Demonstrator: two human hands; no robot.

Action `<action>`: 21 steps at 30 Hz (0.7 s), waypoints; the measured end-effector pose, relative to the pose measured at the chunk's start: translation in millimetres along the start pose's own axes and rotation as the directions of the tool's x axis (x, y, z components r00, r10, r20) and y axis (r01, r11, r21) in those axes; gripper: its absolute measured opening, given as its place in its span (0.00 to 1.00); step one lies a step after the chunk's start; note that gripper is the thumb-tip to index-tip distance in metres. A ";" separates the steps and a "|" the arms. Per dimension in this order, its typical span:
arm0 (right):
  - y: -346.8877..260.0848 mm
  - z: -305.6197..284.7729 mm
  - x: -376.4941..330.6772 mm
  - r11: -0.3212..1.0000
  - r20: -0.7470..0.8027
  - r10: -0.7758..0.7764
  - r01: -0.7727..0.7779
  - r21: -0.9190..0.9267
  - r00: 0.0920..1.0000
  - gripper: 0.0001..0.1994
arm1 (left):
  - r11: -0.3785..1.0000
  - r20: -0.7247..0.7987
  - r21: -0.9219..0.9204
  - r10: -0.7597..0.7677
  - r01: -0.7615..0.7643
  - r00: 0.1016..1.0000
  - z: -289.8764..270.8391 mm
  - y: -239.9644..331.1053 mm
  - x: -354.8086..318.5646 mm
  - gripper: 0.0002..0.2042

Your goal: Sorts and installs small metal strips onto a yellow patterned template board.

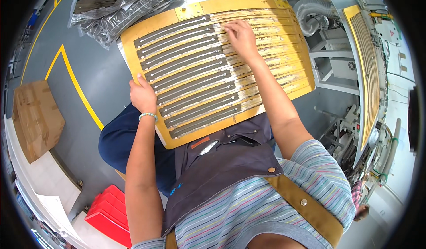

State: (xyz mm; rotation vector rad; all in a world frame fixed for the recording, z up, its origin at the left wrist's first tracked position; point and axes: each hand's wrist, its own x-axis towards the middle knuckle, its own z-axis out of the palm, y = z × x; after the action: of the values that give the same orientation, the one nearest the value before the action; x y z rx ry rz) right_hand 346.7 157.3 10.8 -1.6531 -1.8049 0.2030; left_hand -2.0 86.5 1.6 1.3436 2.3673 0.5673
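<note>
Steadying a broad, flat, yellow slotted board [128, 40] over the lap, a person in a dark grey bib apron [213, 178] sits behind it at six o'clock; the board fills the upper middle of the view, from centre to twelve o'clock. The bare left hand [144, 98] clasps its edge at about nine o'clock, thumb on the top face, most fingers out of sight. The bare right hand [243, 39] is toward one o'clock of the board's centre, fingers bent and bunched close; whether they pinch anything, I cannot tell. Long, dark grey strips [186, 62] lie in rows on the board's left half, the upper ones ending near those fingertips; beyond, toward three o'clock, the slots look pale and worn. Good handling seems to call for a firm left clasp, so the board does not rock, and light fingertip work along one row at a time, following the slot's line without dragging neighbouring strips askew. The right forearm [277, 100] crosses the lower slots from five o'clock, so lifting it clear would likely help.
</note>
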 end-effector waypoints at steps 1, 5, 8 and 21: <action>-2.9 2.7 1.4 0.999 0.045 0.029 -0.030 0.015 0.999 0.08 | 1.000 0.002 0.000 0.001 -0.001 1.000 0.3 -0.3 0.4 0.25; -10.3 14.7 12.1 0.997 0.159 0.075 -0.078 0.010 0.984 0.07 | 1.000 -0.014 -0.016 0.020 -0.020 1.000 1.8 -2.4 1.1 0.25; -12.7 19.4 20.6 0.997 0.215 0.075 -0.077 0.003 0.974 0.07 | 1.000 -0.019 -0.017 0.021 -0.021 1.000 0.9 -2.0 0.7 0.25; -11.2 21.9 50.0 0.965 0.459 -0.088 0.190 -0.180 0.884 0.03 | 0.999 0.000 -0.033 0.010 -0.010 1.000 -1.7 -0.5 0.3 0.25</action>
State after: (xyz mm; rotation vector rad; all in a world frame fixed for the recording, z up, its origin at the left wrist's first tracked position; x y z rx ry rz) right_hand 326.5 208.7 18.5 -1.7154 -2.3614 0.3551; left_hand -3.3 86.2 2.7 1.3418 2.3421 0.6057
